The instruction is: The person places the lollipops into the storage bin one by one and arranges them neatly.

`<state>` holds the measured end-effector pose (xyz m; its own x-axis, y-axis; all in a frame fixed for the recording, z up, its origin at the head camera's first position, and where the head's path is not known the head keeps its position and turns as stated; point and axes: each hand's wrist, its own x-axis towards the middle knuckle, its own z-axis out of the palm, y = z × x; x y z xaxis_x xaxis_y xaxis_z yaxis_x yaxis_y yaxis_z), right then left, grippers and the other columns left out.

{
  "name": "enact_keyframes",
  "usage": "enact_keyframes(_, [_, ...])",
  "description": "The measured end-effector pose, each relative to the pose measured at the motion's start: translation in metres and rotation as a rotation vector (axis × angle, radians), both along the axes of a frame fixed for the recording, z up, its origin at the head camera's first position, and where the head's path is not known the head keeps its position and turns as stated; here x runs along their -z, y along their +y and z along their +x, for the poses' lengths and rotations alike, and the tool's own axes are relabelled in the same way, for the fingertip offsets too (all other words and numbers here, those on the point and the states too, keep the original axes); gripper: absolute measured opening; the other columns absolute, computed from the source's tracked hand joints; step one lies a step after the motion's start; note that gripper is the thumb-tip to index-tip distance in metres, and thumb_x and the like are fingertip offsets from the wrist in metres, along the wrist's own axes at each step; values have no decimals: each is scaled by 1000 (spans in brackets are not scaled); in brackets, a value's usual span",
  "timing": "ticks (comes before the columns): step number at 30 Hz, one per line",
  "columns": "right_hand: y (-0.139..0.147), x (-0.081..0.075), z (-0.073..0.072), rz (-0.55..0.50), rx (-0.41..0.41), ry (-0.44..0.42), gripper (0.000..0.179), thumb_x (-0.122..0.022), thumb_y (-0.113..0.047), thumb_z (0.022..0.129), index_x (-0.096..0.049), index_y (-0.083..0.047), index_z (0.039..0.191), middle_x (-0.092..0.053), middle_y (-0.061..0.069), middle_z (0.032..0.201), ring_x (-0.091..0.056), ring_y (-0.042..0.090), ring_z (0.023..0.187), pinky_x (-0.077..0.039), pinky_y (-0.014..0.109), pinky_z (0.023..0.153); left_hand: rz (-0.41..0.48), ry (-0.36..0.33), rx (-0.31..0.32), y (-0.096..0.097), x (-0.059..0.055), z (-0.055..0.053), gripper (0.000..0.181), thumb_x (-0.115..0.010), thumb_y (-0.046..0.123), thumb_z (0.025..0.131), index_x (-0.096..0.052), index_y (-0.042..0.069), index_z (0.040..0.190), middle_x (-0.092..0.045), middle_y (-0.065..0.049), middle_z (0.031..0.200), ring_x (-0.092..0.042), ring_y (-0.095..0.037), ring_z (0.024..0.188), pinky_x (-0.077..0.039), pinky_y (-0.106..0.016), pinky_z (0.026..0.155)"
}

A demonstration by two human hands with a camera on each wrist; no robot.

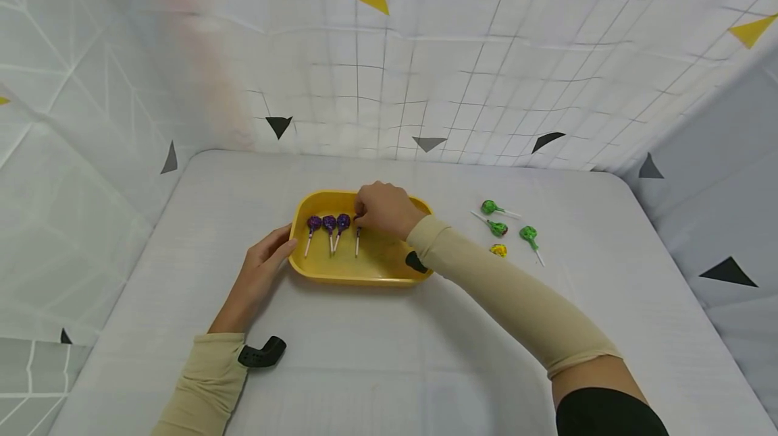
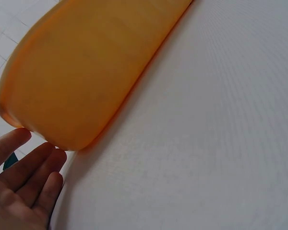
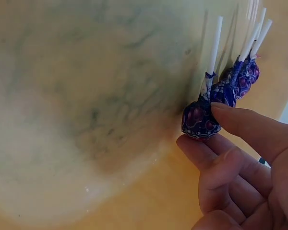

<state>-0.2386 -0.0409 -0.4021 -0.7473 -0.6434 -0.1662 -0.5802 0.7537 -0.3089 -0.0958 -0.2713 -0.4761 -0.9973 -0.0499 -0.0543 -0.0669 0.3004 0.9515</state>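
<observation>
A yellow tray [image 1: 358,281] lies on the table, with purple-wrapped lollipops [image 1: 329,223] side by side in its left half, white sticks toward the person. My right hand [image 1: 389,210] reaches over the tray's back part. Thumb and fingers pinch the wrapped head of one purple lollipop [image 3: 198,120], its stick pointing away from the palm in the right wrist view. Left of the tray, my left hand [image 1: 261,267] grips its end, thumb at the rim and the other fingertips [image 2: 57,155] against the outside wall.
Right of the tray lie green lollipops [image 1: 498,228] and one yellow lollipop [image 1: 498,250], partly covered by the right sleeve [image 1: 504,294]. White patterned cloth walls [image 1: 425,71] stand behind and at both sides of the white table [image 1: 352,368].
</observation>
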Motion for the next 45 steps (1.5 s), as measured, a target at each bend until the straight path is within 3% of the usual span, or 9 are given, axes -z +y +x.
enact_keyframes(21, [-3, 6, -2, -12, -5, -8, 15, -78, -30, 94, -78, -16, 92, -73, -3, 85, -63, 13, 75, -56, 27, 66, 44, -10, 4, 0, -2, 1, 53, -53, 39, 109, -47, 14, 155, -48, -8, 160, -40, -25, 152, -33, -49, 127])
enact_keyframes(45, [-3, 6, 0, -20, 2, -14, 15, -77, -31, 94, -79, -16, 97, -74, -4, 87, -63, 13, 75, -57, 27, 67, 20, -8, -5, 0, -1, 1, 54, -53, 40, 108, -48, 13, 155, -49, -10, 159, -41, -27, 151, -33, -49, 127])
